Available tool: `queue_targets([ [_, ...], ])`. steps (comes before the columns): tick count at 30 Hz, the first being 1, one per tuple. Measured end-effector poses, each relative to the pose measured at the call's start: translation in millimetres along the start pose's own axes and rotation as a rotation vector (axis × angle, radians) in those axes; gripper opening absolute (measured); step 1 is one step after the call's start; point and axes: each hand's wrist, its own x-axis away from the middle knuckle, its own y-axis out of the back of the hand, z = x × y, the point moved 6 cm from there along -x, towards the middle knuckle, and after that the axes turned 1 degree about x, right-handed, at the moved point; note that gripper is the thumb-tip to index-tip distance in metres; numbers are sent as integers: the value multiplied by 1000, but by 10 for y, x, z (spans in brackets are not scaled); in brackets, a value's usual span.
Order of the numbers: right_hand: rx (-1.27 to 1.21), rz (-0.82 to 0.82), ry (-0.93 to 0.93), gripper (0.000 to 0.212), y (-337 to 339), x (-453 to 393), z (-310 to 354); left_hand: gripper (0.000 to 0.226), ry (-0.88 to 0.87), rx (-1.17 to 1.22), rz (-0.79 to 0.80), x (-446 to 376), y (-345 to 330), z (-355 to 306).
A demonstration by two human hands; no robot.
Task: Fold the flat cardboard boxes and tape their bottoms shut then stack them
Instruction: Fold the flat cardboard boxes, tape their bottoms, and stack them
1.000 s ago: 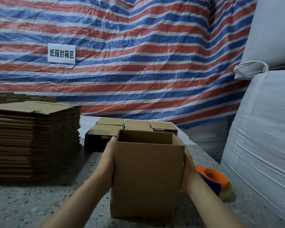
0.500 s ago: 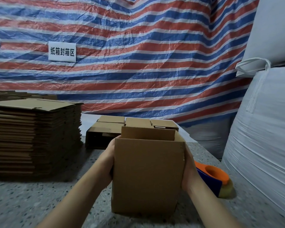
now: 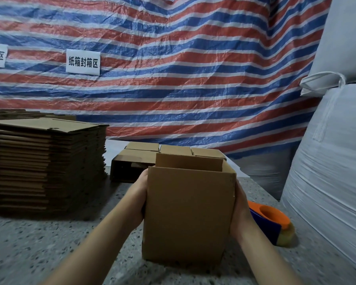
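Both hands clamp one erected cardboard box (image 3: 188, 214) between them in the head view: the left hand (image 3: 139, 197) lies against its left wall, the right hand (image 3: 239, 210) against its right wall, fingers wrapped round the far sides and mostly hidden. That box stands upright, long axis vertical, open top up with one flap raised at the back, near the front edge of the speckled table (image 3: 49, 243). Straight beyond it, toward the table's far edge, sits the cluster of finished boxes (image 3: 140, 155); stacking likely means carrying the held box forward and up onto them, both hands equally placed. A pile of flat cardboard blanks (image 3: 43, 161) fills the left side. Just right of the box, behind the right wrist, lies an orange-and-blue tape dispenser (image 3: 272, 223).
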Motion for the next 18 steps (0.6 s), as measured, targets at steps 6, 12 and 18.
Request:
queue_targets([
  [6, -28, 99, -114, 63, -3, -46, -67, 33, -28, 50, -5, -56, 21, 11],
  [12, -83, 90, -166, 29, 23, -96, -53, 13, -132, 65, 28, -55, 90, -29],
  [18, -74, 36, 30, 24, 92, -88, 108, 15, -143, 47, 116, -48, 108, -49],
])
